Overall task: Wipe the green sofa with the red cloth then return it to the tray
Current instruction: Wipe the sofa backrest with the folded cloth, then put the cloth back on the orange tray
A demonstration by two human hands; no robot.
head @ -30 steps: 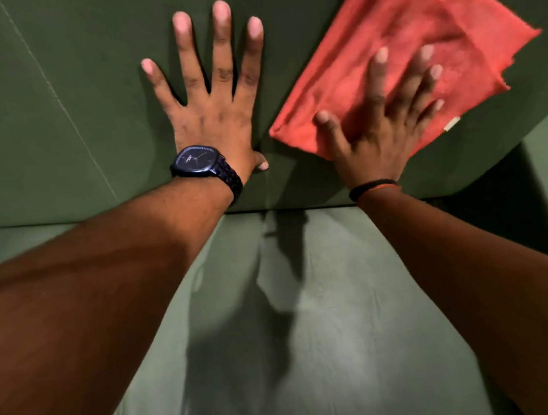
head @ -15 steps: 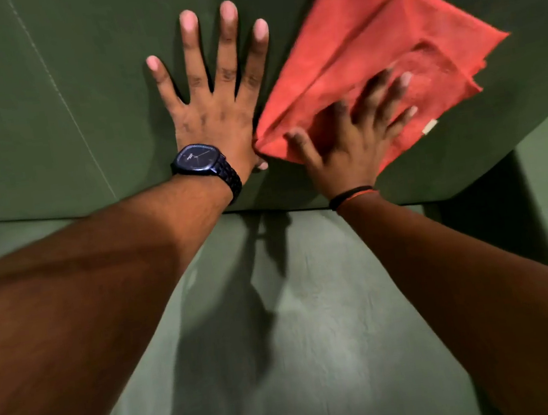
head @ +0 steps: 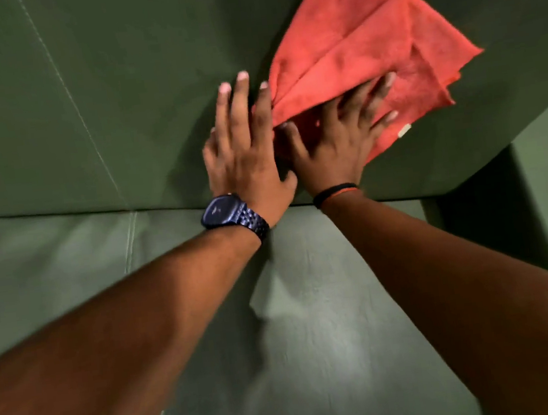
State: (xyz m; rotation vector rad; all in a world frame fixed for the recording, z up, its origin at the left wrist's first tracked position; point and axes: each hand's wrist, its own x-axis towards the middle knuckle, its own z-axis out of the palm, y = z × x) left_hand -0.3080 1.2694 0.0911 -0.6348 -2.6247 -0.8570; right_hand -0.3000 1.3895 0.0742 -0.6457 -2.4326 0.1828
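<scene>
Above the near seat cushion [head: 316, 340], 2 hands lie open on the green sofa [head: 81, 110] backrest, the left hand [head: 245, 152] flat on bare upholstery, the right hand [head: 337, 141] just beside it, fingers spread pressing the folded red cloth [head: 367, 47], which extends far-right

No legible text, labels or numbers anywhere.

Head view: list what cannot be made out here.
- Tray: out of frame; its place is unknown.
- Red cloth: top corner cut by the upper edge; the part under the right hand is hidden.
- Left hand: motion-blurred; whether its fingers touch the cloth is unclear.
- Wristwatch: dial blurred, unreadable.
- Green sofa: dirt or wiped areas indistinguishable.
- White tag: too small to read.
</scene>
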